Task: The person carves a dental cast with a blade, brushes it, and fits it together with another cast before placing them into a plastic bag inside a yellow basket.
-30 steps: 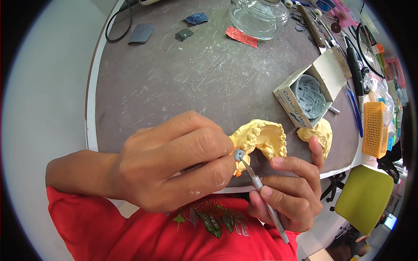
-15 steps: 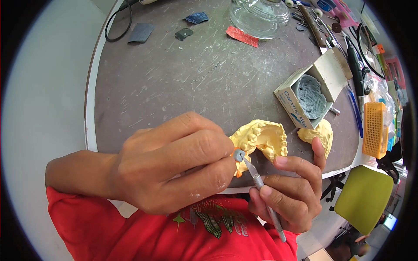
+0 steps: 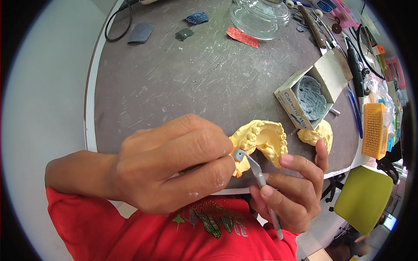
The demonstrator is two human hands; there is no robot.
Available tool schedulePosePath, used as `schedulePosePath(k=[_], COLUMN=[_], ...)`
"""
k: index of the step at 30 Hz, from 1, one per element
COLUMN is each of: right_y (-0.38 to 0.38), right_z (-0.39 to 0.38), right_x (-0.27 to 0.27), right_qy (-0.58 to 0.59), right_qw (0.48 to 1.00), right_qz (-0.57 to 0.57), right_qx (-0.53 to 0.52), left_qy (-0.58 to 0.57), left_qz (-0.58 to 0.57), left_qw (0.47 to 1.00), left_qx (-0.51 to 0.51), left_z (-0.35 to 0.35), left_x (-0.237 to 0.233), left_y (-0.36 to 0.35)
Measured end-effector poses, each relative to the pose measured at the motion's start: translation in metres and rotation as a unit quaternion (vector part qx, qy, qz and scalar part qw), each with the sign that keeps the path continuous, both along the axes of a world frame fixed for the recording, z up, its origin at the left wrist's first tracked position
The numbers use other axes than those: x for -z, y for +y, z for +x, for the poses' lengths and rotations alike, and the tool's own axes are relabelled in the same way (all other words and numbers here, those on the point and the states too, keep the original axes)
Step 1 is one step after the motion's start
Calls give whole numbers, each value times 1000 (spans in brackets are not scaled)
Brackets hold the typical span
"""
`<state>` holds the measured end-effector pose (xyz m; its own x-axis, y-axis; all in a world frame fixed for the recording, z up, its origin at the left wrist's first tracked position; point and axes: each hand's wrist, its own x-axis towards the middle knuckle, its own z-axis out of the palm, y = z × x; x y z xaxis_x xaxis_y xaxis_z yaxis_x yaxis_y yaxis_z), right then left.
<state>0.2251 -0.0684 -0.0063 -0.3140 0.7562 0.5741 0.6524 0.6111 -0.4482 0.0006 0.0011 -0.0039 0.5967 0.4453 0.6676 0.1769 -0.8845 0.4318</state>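
My left hand (image 3: 178, 163) is closed, its fingertips pinching what looks like a small dental die (image 3: 242, 165). A rounded grey wax piece (image 3: 237, 155) with a dark hollow sits on it, and orange bits show around it. The fingers hide most of the die. In my right hand (image 3: 291, 193) is a slim silver craft knife (image 3: 272, 213), gripped like a pen. Its blade touches the right side of the grey wax. Just beyond both hands lies a yellow plaster dental cast (image 3: 265, 130) with teeth. A second yellow cast (image 3: 318, 134) rests beyond my right fingertips.
An open carving wax box (image 3: 289, 102) holds curly grey wax. At the back stand a glass jar (image 3: 259, 19) and a red abrasive strip (image 3: 242, 36), with several dark abrasive scraps to the left. Tools and an orange basket (image 3: 374, 130) crowd the right side.
The knife blade has shifted up and its tip has moved to the upper right side of the grey wax. My right hand has moved slightly right; my left hand is nearly still.
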Motion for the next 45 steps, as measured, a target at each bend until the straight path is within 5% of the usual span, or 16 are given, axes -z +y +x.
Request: schedulePosePath(k=[5,11,15,21,23,26,45], right_y=[2,22,25,5,-3,0,2], right_z=[12,29,34,28,20,4,4], right_x=[-1,-4,-6,-3,-2,-11,-6], right_qy=[28,83,65,193,182,91,26], right_qw=[1000,974,971,961,983,995,999], right_qz=[7,84,55,133,33,-45,-40], right_qx=[6,194,221,146,6,-25,-21], left_qy=[-9,39,54,49,28,12,14], left_qz=[-35,-25,-11,-40,-45,-36,-17], left_qw=[999,999,998,998,999,999,1000], left_qx=[-8,4,-1,-21,-4,-7,-7], left_z=[2,-1,-1,-4,-3,0,1], left_x=[-1,-5,-6,-8,-4,-2,-2], left_y=[-3,-1,-2,-3,-2,-2,-1])
